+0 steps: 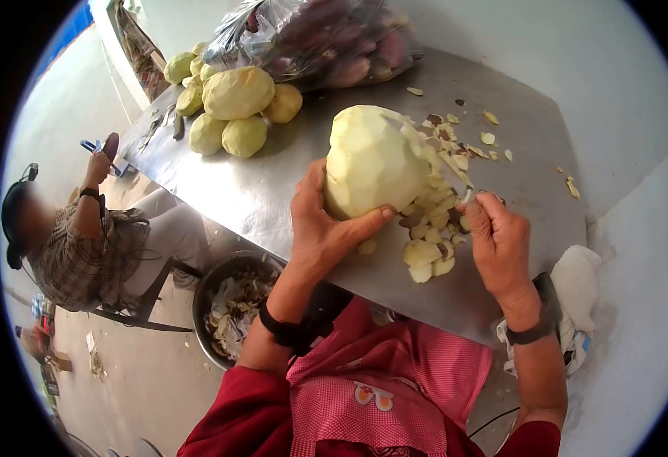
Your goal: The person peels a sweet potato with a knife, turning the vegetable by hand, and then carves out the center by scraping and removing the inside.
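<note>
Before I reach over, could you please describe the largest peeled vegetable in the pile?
On the metal table, find the clear plastic bag. Beside it sits a pale-green pile; your oblong vegetable lies on top, bigger than its neighbours.

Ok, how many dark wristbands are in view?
3. The left wristband and right wristband are on the peeling person's wrists; the third wristband is on the raised arm of the seated person, whose other wrist may hide another.

glossy metal table (265, 194), crinkled clear plastic bag (334, 42).
</note>
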{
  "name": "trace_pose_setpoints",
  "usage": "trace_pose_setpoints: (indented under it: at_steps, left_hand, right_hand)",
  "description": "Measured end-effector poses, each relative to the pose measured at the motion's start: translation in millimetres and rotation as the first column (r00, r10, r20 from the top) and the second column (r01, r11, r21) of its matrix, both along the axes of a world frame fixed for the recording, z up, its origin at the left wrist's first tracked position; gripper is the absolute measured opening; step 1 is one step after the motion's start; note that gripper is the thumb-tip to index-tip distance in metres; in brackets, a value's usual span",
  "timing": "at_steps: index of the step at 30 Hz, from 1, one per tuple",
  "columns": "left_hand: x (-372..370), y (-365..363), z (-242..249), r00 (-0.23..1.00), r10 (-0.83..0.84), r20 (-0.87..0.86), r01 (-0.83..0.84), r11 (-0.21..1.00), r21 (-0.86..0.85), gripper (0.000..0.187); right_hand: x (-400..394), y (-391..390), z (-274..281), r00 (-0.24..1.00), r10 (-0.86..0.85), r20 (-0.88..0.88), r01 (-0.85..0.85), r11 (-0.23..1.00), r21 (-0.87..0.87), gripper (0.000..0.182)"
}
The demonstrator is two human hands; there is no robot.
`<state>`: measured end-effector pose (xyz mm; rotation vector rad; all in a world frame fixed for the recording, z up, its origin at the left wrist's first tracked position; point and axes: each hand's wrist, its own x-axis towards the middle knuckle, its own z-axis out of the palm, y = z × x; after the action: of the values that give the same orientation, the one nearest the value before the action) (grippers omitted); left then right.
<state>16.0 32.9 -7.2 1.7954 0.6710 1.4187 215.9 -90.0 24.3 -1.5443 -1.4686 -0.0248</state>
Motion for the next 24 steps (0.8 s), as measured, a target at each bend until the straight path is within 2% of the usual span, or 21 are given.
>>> trace_pose_setpoints:
  at_steps: [3,4,5,7,9,11,15,17,18,19,21,23,24]
  left_hand:
    - [-0.1,0.2,0.0,1.0,-0.004,-0.012,0.004,1.0,0.001,0.07]
    - [0.1,-0.4,0.1,1.0,-0.004,-0.006,0.004,1.0,0.009,0.07]
    - [0.7,-1.1,0.3,1.0,-0.006,-0.001,0.006,1.0,0.017,0.07]
    - [1.3,-1.7,0.3,0.999,-0.034,0.022,0.034,0.999,0.001,0.069]
    - [0.9,-1.3,-0.9,0.997,-0.055,0.048,0.056,0.998,-0.016,0.068]
    - [-0.9,0.2,-2.5,0.999,-0.043,0.029,0.042,0.999,0.022,0.068]
    - [-2.4,-4.2,3.9,0.999,-0.05,0.002,0.05,0.999,0.02,0.071]
    - [-2.1,-6.7,8.6,0.985,-0.109,0.133,0.128,0.981,-0.143,0.072]
    - [-2.5,-5.6,8.9,0.969,-0.14,0.205,0.173,0.974,-0.149,0.069]
    - [-4.1,-3.7,8.6,0.969,-0.141,0.204,0.173,0.974,-0.149,0.069]
    - [-9.9,1.0,8.2,0.928,-0.099,0.359,0.197,0.948,-0.249,0.064]
    - [-16.3,5.5,9.0,0.922,-0.086,0.379,0.193,0.947,-0.257,0.06]
    - [-18.8,9.4,5.8,0.879,-0.082,0.47,0.251,0.917,-0.309,0.061]
  right_hand:
    - [-4.5,2.1,-4.7,0.997,0.042,0.069,-0.045,0.998,0.038,0.027]
    - [-2.8,3.3,-4.3,0.988,-0.044,0.148,0.041,0.999,0.024,0.03]
    - [2.1,4.4,-6.0,0.988,-0.049,0.147,0.046,0.999,0.024,0.03]
    - [14.8,7.6,-14.0,0.989,-0.136,0.056,0.141,0.985,-0.1,0.035]
    - [15.2,6.2,-12.4,0.989,-0.142,0.046,0.146,0.985,-0.087,0.037]
    - [6.2,2.8,-2.7,0.996,-0.057,-0.071,0.055,0.998,-0.04,0.036]
    - [1.5,-1.3,3.9,0.996,-0.006,-0.084,0.004,1.0,-0.025,0.036]
    - [1.5,-3.8,9.0,0.984,-0.026,-0.177,-0.003,0.987,-0.162,0.037]
    - [2.0,-3.8,7.3,0.984,-0.027,-0.178,-0.002,0.987,-0.162,0.037]
    - [2.7,-3.0,4.9,0.978,-0.005,-0.21,-0.024,0.991,-0.133,0.038]
    - [3.3,-1.9,3.0,0.97,0.024,-0.243,-0.049,0.994,-0.098,0.038]
    - [2.6,-1.5,2.2,0.951,0.041,-0.305,-0.067,0.995,-0.075,0.038]
    - [2.0,-1.0,2.5,0.951,0.049,-0.306,-0.075,0.995,-0.072,0.038]
